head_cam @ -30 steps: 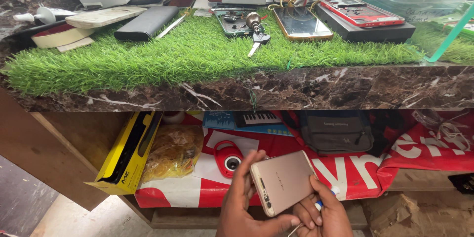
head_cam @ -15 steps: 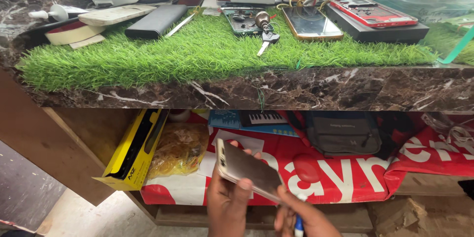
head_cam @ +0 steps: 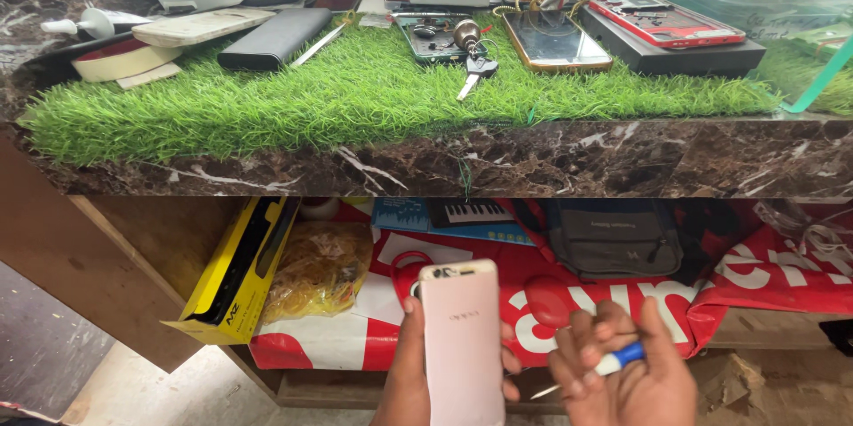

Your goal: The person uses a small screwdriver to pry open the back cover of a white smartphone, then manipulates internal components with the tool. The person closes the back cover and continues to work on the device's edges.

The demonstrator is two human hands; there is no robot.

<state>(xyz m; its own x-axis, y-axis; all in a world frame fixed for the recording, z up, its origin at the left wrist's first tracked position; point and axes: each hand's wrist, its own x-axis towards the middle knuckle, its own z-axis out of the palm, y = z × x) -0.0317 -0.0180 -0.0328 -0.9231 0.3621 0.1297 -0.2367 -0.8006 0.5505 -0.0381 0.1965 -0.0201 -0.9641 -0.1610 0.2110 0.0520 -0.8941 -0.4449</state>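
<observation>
My left hand (head_cam: pixel 404 382) holds a rose-gold phone (head_cam: pixel 460 342) upright below the counter, its back cover facing me and the camera end on top. Just to its right, my right hand (head_cam: pixel 626 368) is closed around a small screwdriver (head_cam: pixel 604 366) with a blue and white handle. The metal tip points down-left toward the phone's lower edge without touching it. Both hands hover in front of the lower shelf.
A marble counter edge (head_cam: pixel 533 159) carries a green artificial grass mat (head_cam: pixel 373 88) with several phones, boxes, keys (head_cam: pixel 475 57) and a power bank (head_cam: pixel 275 37). The shelf below holds a yellow box (head_cam: pixel 235 275), a bag of rubber bands (head_cam: pixel 315 270), a grey pouch (head_cam: pixel 617 239) and a red printed bag (head_cam: pixel 764 270).
The phone has turned from a tilted, sideways hold to standing upright with its back toward me. My right hand has come away from the phone, and the screwdriver now shows fully.
</observation>
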